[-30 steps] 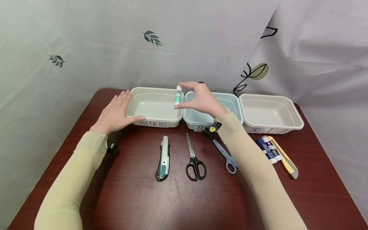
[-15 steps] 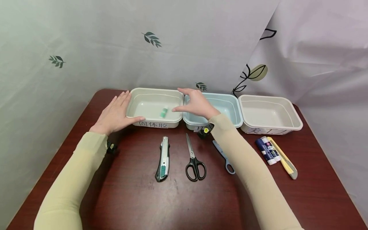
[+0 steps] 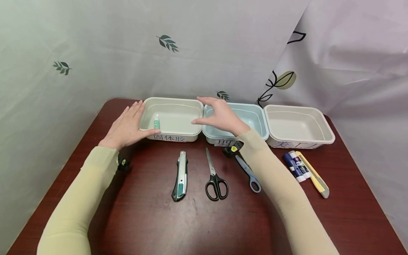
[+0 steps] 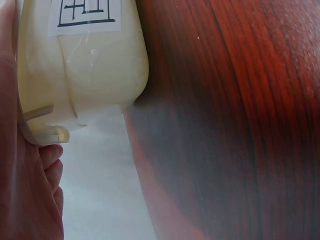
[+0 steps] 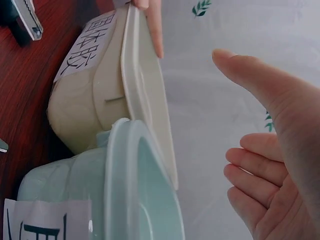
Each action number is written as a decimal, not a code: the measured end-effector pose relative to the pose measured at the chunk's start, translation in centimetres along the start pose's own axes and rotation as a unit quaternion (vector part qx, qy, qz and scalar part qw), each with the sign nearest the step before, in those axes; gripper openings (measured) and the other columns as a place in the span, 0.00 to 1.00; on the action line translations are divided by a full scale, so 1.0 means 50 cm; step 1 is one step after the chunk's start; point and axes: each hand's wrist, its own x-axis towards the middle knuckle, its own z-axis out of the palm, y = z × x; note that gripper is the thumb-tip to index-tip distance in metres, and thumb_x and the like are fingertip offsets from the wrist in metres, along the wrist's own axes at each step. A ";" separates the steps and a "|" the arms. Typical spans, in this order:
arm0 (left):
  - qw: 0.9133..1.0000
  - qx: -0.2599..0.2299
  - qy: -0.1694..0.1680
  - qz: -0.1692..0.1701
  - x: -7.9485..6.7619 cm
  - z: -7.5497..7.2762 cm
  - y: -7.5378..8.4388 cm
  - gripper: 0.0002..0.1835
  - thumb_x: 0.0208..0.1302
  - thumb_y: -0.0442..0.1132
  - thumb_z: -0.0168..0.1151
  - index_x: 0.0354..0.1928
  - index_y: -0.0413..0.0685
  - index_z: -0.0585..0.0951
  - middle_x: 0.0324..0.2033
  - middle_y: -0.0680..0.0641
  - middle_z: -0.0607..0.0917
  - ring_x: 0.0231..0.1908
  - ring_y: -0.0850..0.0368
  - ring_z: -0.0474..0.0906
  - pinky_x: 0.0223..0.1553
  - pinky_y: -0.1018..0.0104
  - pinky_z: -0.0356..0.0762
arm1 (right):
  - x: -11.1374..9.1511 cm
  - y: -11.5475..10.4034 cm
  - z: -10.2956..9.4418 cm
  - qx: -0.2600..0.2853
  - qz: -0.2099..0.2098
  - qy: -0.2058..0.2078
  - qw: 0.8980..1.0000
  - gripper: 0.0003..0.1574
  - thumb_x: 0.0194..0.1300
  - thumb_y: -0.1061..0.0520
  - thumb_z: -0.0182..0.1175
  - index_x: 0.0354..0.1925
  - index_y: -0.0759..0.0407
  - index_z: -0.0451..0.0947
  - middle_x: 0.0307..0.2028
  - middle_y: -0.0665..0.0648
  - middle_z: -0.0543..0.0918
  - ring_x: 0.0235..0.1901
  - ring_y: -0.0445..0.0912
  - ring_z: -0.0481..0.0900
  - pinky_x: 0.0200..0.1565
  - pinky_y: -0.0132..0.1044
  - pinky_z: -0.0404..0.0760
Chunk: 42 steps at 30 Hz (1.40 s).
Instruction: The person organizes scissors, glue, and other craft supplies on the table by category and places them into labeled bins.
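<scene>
A small green-and-white glue stick (image 3: 157, 123) lies in the left cream bin (image 3: 173, 136), close to the bin's left end. My left hand (image 3: 127, 124) rests on that end, fingers extended along the side rim and thumb across the front rim. In the left wrist view, fingertips (image 4: 52, 159) show beside the bin's corner. My right hand (image 3: 221, 115) hovers over the blue bin (image 3: 264, 120), thumb and fingers spread apart toward the cream bin. The right wrist view shows nothing between the thumb (image 5: 245, 67) and fingers of that hand.
A third bin (image 3: 329, 132), pale beige, stands at the right. On the dark red table lie a metal utility knife (image 3: 181, 177), black-handled scissors (image 3: 213, 177), blue scissors (image 3: 250, 173), dark blue glue sticks (image 3: 297, 166) and a yellow box cutter (image 3: 313, 174).
My right hand has let go of the glue stick, which has dropped into the left bin and travelled leftward to its left end. My left hand has stayed on the bin's edge.
</scene>
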 end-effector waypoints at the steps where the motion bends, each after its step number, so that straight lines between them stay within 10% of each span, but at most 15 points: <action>1: 1.000 -0.001 0.000 0.000 0.000 0.000 0.000 0.65 0.60 0.77 0.56 0.80 0.35 0.45 0.79 0.34 0.48 0.78 0.42 0.41 0.76 0.52 0.32 | -0.003 -0.001 -0.002 0.001 -0.002 0.001 1.000 0.56 0.55 0.35 0.76 0.74 0.56 0.68 0.69 0.54 0.73 0.70 0.45 0.66 0.69 0.40 0.64; 42: 1.000 -0.010 0.003 -0.002 0.000 0.000 0.003 0.64 0.61 0.76 0.56 0.80 0.35 0.45 0.78 0.34 0.48 0.78 0.42 0.41 0.77 0.50 0.35 | -0.244 0.063 -0.102 0.016 0.017 0.070 0.997 0.49 0.52 0.42 0.80 0.69 0.52 0.76 0.64 0.49 0.78 0.67 0.43 0.70 0.67 0.48 0.68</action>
